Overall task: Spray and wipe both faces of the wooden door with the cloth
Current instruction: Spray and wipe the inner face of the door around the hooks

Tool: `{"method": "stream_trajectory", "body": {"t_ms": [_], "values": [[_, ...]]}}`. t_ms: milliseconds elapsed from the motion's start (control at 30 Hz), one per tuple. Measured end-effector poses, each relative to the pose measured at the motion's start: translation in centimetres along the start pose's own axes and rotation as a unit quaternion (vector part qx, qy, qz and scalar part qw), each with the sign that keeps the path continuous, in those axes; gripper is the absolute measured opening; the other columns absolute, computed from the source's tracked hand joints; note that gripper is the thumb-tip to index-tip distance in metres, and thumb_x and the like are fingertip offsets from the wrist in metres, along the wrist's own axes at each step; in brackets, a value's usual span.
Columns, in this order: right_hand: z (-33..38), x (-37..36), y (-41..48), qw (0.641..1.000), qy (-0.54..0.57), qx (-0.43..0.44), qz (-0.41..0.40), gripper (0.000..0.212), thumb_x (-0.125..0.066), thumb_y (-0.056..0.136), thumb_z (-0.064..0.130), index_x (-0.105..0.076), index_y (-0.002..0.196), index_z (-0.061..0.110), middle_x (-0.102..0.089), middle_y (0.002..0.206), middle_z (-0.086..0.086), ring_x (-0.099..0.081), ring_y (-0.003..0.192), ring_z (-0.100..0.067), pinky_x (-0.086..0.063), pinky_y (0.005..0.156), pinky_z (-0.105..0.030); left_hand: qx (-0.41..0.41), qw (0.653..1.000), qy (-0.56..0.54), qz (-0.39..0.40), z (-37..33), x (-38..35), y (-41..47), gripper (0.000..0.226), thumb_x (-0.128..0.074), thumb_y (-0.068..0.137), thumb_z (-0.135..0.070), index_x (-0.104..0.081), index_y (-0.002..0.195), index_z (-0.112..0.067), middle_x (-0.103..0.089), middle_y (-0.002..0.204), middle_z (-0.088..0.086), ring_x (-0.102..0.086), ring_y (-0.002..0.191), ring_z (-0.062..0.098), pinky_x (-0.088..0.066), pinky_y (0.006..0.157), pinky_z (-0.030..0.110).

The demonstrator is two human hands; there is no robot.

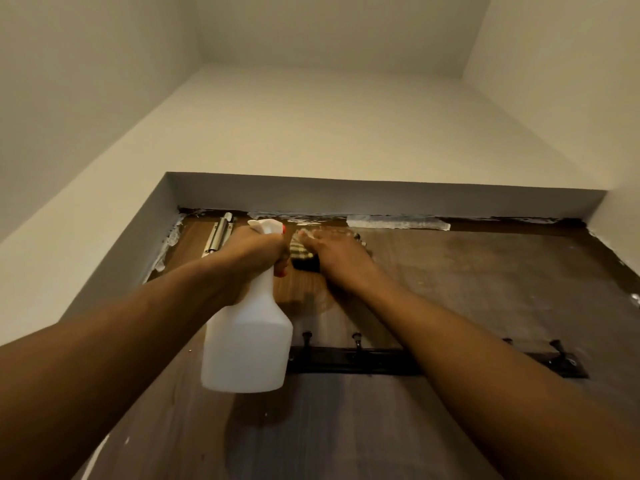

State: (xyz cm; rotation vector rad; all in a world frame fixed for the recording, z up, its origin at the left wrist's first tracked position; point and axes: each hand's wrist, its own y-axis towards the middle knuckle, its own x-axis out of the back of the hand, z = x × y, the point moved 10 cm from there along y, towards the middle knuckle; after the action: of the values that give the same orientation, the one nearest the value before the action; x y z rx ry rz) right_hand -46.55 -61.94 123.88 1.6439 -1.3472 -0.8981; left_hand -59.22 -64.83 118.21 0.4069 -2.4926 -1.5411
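1 face of the wooden door (450, 289) fills the lower part of the head view, seen steeply from below, its top edge meeting the frame head (398, 222), where white smears show; the cloth (304, 258), dark with pale stripes, lies flat against this face close to the top edge, left of the middle; the right hand (341, 254) rests on it with fingers stretched out flat, pressing it to the wood, though the fingertips are blurred; a faint sheen shows on the wood just below the cloth; the left hand (256, 251) is just beside the right, fingers curled round the neck of a white spray bottle (247, 344) whose red-tipped nozzle (284, 229) points toward the cloth, and I cannot tell whether a finger sits on the trigger; a metal hinge-like fitting (218, 237) sits at the upper left corner, and a black hook rail (346, 363) with several pegs runs across the door lower down; the step in hand looks like wiping the top strip of this face, with the spray ready for more; the next move calls for sweeping the cloth rightward along the top toward the dull, unwiped right part, then working down and round the pegs; the other face is out of sight, so most of the task seems to remain.
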Motion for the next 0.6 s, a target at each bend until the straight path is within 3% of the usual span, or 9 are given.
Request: {"method": "stream_trajectory", "body": {"t_ms": [133,300,400,600], "values": [[-5.3,1.1,-4.8,0.999,-0.015,-0.031,-0.02,0.046,-0.043,0.104,0.024,-0.038,0.15,0.029,-0.042,0.152,-0.006,-0.042,0.137,-0.026,-0.036,0.111,-0.04,-0.007,1.0,-0.018,0.01,-0.2,-2.1,-0.4,0.019,-0.057,0.08,-0.001,-0.046,0.079,-0.016,-0.062,0.106,0.021,-0.064,0.098,0.032,-0.048,0.06,0.031],[-12.0,0.4,-1.1,0.989,-0.035,-0.142,0.014,0.043,-0.035,0.106,0.017,-0.04,0.148,0.027,-0.053,0.139,-0.011,-0.052,0.124,-0.031,-0.044,0.101,-0.042,-0.006,1.0,-0.005,0.015,-0.1,-4.1,-0.8,0.024,-0.06,0.078,-0.002,-0.049,0.097,-0.011,-0.062,0.107,0.022,-0.064,0.097,0.033,-0.05,0.065,0.035],[-10.4,-0.4,1.9,0.992,-0.02,-0.121,0.016,0.04,-0.035,0.106,0.019,-0.042,0.145,0.027,-0.057,0.132,-0.012,-0.057,0.117,-0.031,-0.049,0.096,-0.042,-0.017,1.0,0.002,0.006,-1.5,-5.0,-1.0,0.019,-0.059,0.078,0.0,-0.047,0.08,-0.015,-0.063,0.106,0.022,-0.063,0.098,0.033,-0.048,0.061,0.032],[-7.7,0.5,-3.7,1.0,0.006,0.002,0.016,0.044,-0.045,0.104,0.028,-0.04,0.148,0.028,-0.048,0.148,-0.006,-0.048,0.132,-0.026,-0.042,0.107,-0.041,-0.023,0.999,0.015,-0.015,-3.9,-5.7,-1.1,0.018,-0.06,0.074,-0.004,-0.052,0.089,-0.01,-0.064,0.104,0.019,-0.065,0.095,0.031,-0.052,0.067,0.036]]}}
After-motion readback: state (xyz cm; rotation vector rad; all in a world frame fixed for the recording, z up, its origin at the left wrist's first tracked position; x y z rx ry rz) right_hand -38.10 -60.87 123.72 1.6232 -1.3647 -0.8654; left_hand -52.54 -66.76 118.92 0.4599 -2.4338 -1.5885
